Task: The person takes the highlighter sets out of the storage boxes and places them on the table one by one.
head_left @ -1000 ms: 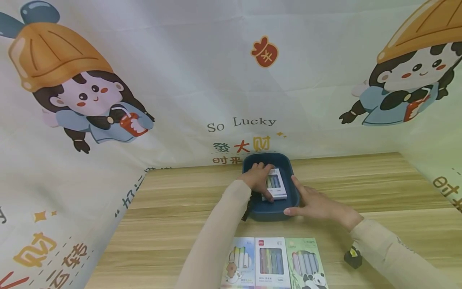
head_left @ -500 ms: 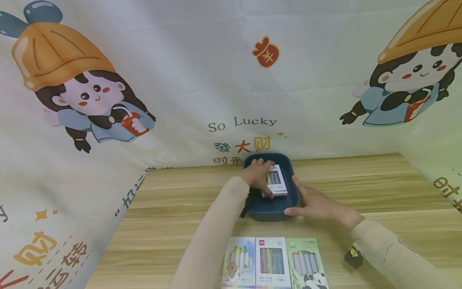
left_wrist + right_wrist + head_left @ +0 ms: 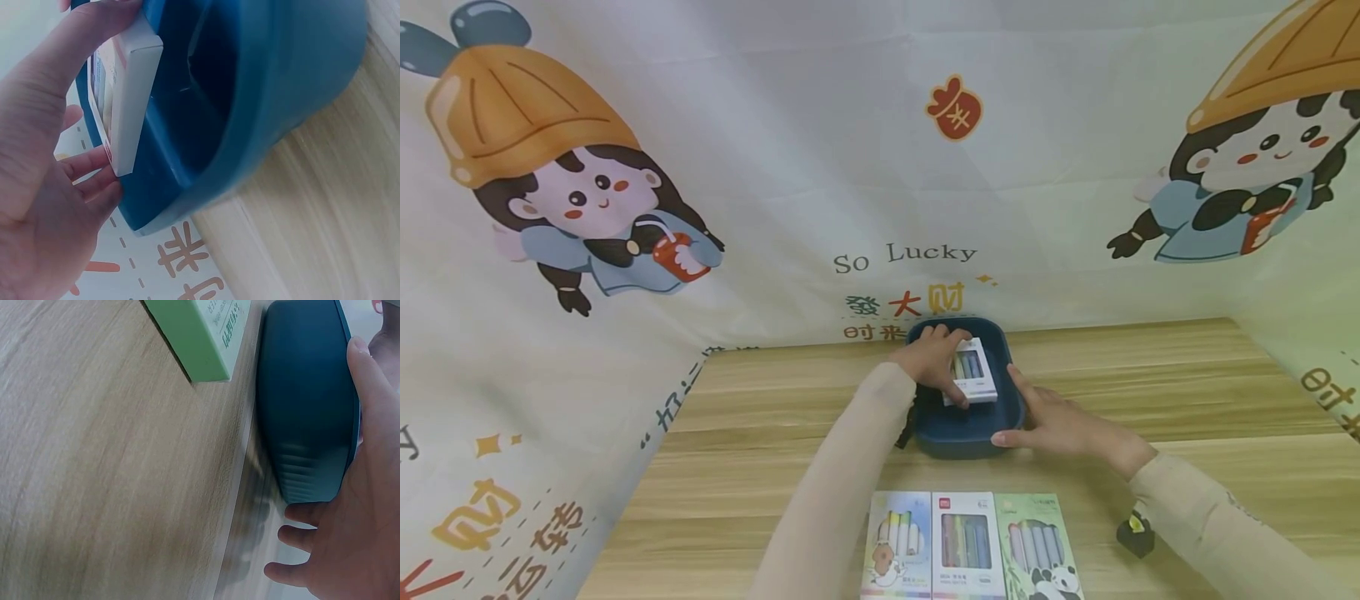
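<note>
My left hand holds a white box of colored markers by its two ends, thumb on the near one. The box is inside the dark blue bin, over its far half. In the left wrist view the box is tilted and its lower end lies near the bin's rim; whether it touches the floor of the bin is unclear. At the bin's right side rests my right hand, thumb at the near corner and fingers extended. The right wrist view shows the thumb on the rim.
Three boxes of markers lie side by side in front of the bin: a pale blue one, a white one and a green panda one. A small dark object sits by the right sleeve. A printed cloth stands behind.
My left hand has shifted the white box of markers slightly toward the far end of the bin. My right hand has stayed at the bin's side.
</note>
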The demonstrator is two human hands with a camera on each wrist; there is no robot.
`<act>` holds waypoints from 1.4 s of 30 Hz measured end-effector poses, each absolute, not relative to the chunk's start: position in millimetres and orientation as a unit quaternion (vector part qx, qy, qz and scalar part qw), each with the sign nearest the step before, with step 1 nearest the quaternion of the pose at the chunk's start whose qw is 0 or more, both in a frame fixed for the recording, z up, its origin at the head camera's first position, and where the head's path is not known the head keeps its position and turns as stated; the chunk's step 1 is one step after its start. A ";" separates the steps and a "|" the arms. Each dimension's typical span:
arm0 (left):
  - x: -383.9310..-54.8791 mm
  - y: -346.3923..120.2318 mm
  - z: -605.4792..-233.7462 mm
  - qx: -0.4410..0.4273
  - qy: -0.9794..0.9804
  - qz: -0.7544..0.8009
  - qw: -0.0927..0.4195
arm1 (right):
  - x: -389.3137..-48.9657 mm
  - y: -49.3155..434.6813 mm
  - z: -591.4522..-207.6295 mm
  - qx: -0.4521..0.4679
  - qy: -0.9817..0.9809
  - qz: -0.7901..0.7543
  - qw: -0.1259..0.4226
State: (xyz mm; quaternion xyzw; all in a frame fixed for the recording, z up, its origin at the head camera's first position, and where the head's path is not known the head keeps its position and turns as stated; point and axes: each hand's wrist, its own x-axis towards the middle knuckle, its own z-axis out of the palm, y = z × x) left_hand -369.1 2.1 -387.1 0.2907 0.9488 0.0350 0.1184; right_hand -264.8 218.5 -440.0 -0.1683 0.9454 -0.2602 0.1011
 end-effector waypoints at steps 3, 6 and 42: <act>-369.3 1.6 -386.3 0.292 0.948 0.035 0.118 | -264.8 218.8 -439.7 -0.168 0.946 -0.259 0.101; -370.0 0.7 -385.2 0.295 0.948 0.037 0.116 | -265.0 218.8 -439.3 -0.169 0.946 -0.258 0.100; -367.6 -12.6 -364.8 0.309 0.944 0.044 0.111 | -263.9 217.9 -435.9 -0.175 0.948 -0.251 0.092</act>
